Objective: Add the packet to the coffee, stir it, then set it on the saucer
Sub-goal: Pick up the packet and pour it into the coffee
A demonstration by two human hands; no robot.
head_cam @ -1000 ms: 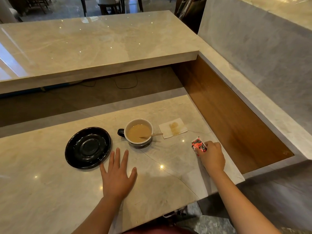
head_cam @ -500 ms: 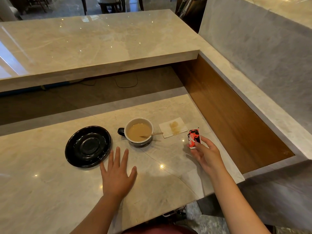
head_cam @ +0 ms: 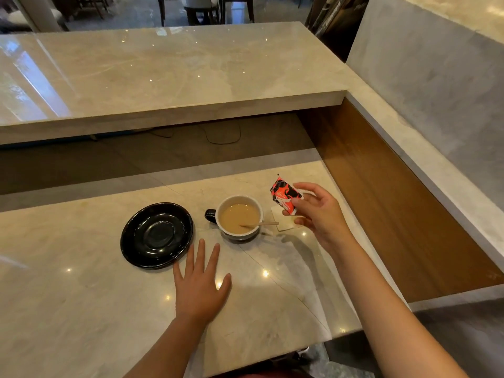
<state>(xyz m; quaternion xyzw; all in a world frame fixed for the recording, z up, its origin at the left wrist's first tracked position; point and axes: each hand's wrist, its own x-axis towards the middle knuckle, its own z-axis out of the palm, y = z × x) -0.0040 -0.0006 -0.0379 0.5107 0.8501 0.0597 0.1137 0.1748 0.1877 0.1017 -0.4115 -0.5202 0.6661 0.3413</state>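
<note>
1. Red-and-black paper packet (head_cam: 285, 197) pinched upright in right hand (head_cam: 317, 214), raised just right of white coffee cup (head_cam: 240, 217), ready for tearing.
2. Wooden stirrer (head_cam: 261, 224) resting in cup for stirring.
3. Left hand (head_cam: 200, 287) flat, fingers spread, empty, beside black glossy saucer (head_cam: 156, 236).

Red, black and white packet (head_cam: 285, 196); glossy black saucer (head_cam: 156, 235); tan coffee (head_cam: 239, 218); beige-veined marble counter (head_cam: 81, 309).

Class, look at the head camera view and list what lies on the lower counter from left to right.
Black saucer → left hand, flat on the counter → coffee cup with its wooden stirrer → red packet held in the right hand.
</note>
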